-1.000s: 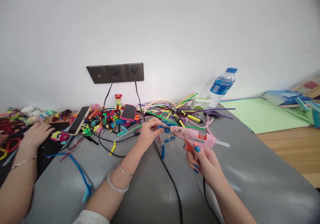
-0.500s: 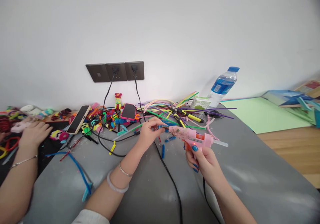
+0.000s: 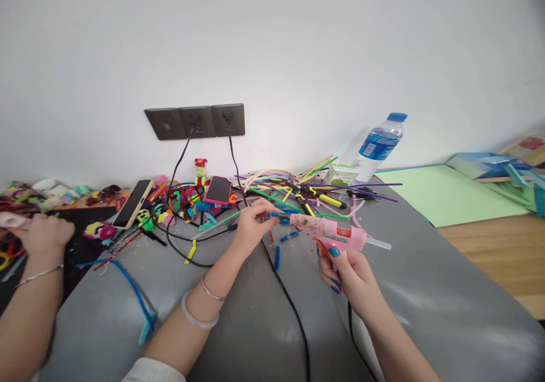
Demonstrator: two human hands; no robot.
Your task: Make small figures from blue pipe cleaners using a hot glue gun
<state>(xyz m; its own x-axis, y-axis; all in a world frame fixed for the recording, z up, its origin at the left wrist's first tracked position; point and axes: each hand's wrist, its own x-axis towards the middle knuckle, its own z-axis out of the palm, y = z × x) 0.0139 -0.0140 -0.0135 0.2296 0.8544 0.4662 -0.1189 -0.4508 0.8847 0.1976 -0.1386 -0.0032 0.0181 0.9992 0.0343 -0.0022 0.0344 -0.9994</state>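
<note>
My right hand point(image 3: 347, 271) is wrapped round the handle of a pink hot glue gun point(image 3: 327, 232), its nozzle pointing left. A clear glue stick point(image 3: 378, 243) juts from the back of the gun. With its fingertips pinched, my left hand point(image 3: 254, 223) holds a small blue pipe cleaner piece point(image 3: 276, 215) right at the nozzle; whether nozzle and piece touch I cannot tell. Short blue pipe cleaner cuttings point(image 3: 289, 236) lie on the grey table point(image 3: 251, 325) just beyond my hands.
Along the wall lie pliers point(image 3: 305, 203), loose pipe cleaners point(image 3: 272, 177), two phones point(image 3: 218, 189) and a leaning water bottle point(image 3: 378, 146). Black cords point(image 3: 285, 291) run from the wall socket point(image 3: 227, 120) across the table. At far left is another person's hand point(image 3: 46, 234).
The glue gun and my right hand have shifted slightly right, opening a little distance from my left fingertips. The other person's hand has moved left and holds something pink.
</note>
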